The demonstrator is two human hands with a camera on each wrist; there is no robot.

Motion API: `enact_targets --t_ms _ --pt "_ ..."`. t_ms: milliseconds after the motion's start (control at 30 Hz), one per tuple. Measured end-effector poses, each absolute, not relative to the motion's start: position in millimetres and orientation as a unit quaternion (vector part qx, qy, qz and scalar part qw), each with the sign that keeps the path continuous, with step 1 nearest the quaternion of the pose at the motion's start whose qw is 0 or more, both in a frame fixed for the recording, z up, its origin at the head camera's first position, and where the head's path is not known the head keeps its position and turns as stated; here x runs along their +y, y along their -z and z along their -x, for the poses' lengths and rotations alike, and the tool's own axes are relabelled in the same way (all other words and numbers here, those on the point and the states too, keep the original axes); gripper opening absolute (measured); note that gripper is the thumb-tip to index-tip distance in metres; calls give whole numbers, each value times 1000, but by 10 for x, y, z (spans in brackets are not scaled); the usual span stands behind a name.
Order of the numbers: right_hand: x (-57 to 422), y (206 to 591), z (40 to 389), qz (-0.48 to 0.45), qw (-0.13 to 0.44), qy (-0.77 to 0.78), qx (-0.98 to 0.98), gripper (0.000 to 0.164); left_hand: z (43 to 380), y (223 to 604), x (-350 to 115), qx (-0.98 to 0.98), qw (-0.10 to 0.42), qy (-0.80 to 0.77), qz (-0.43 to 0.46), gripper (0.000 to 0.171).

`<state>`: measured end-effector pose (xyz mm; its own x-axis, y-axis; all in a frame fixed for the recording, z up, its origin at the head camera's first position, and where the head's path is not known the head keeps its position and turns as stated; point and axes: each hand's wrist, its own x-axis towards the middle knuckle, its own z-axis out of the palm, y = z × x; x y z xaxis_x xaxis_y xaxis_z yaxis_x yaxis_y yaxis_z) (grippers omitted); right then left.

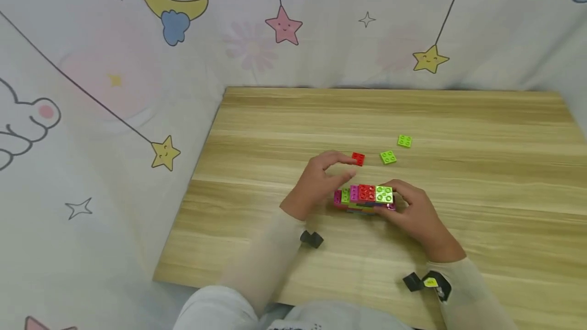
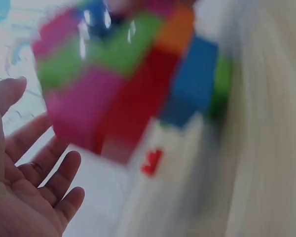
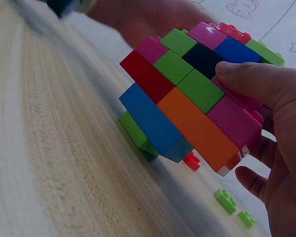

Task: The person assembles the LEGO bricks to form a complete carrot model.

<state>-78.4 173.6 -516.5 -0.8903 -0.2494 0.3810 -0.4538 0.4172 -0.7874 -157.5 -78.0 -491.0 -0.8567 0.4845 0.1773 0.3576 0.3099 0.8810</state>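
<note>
A stepped stack of toy building bricks [image 1: 367, 193] in pink, green, red, orange and blue is held by my right hand [image 1: 415, 213]. The thumb presses its near side, as the right wrist view shows, and the other fingers reach behind it, partly hidden. To the left of the stack, my left hand [image 1: 323, 180] has its fingers spread and holds nothing. Its index fingertip overlaps a loose red brick [image 1: 359, 158] in the head view. In the left wrist view the open palm [image 2: 24, 212] faces the blurred stack [image 2: 108, 89].
Two loose green bricks, one nearer [image 1: 388, 157] and one farther back [image 1: 404, 141], lie beyond the stack on the wooden table [image 1: 275, 126]. A patterned white cloth [image 1: 330, 60] hangs behind the table and along its left side.
</note>
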Motion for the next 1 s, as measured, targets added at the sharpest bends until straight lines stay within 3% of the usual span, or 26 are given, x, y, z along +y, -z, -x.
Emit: enact_targets --t_ms 300,467,633,833,1000 --pt "1753 5219 798 -201 86 -509 -833 46 2330 5312 -706 860 132 -411 -271 51" --pt "1766 5213 795 -196 85 -505 -836 46 2486 5365 -595 869 116 -356 -323 44" --pt "1754 5183 789 -197 87 -505 -836 45 2492 5361 -577 879 101 -336 -322 33" --pt "1739 5201 786 -199 89 -504 -836 46 2341 5327 -686 856 114 -433 -260 28" --pt "1747 5216 778 -195 93 -502 -837 46 2112 5182 -816 815 71 -501 -281 25"
